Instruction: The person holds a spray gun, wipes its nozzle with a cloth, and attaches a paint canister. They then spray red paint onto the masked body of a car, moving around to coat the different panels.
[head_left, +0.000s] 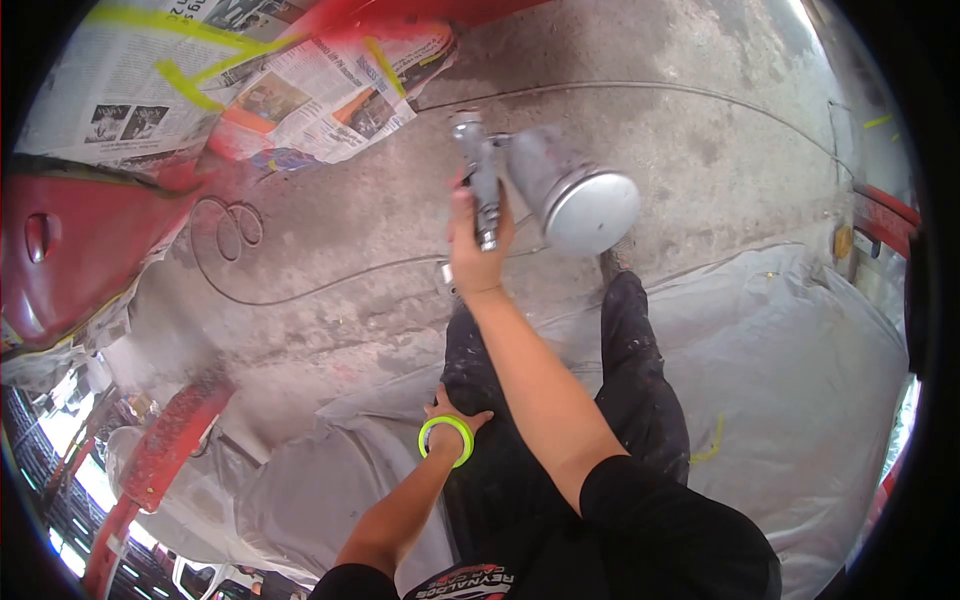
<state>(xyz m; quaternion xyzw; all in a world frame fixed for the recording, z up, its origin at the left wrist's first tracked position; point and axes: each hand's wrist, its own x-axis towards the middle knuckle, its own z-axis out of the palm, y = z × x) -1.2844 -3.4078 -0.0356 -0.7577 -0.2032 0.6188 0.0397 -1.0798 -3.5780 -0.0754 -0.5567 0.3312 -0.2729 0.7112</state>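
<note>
My right hand (480,250) is closed around the handle of a metal spray gun (484,185), held out above the floor. A grey paint cup (560,175) with a round, pale end is joined to the gun and tilts toward the right. Both are slightly blurred. My left hand (455,407) rests on my dark trouser leg, fingers spread, holding nothing. Around that wrist sits a roll of bright yellow-green masking tape (468,440).
Newspaper (150,85) taped over red car bodywork fills the upper left, above a red panel (90,250). A thin hose (330,292) loops across the concrete floor (340,220). Grey sheeting (790,370) lies at right and lower left. A red metal beam (175,445) stands lower left.
</note>
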